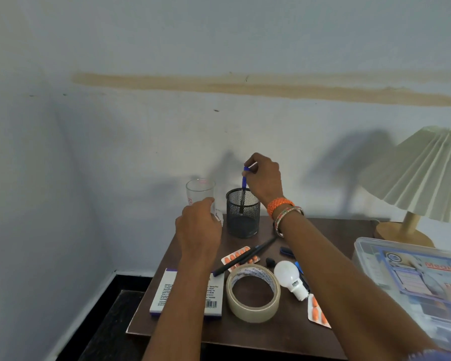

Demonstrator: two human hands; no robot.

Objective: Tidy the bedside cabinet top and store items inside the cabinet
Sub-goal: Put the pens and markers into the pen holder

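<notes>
Your right hand [263,178] pinches the thin blue plastic pen [244,183]; it stands upright, tip down inside the black round mesh cup [242,213]; your left hand [198,225] holds the clear drinking glass [199,190] on the brown bench [323,230].

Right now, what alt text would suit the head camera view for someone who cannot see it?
A person's right hand lowers a blue pen into a mesh pen cup while the left hand holds a glass. Tape roll, bulb and pill strips lie on the cabinet top.
</notes>
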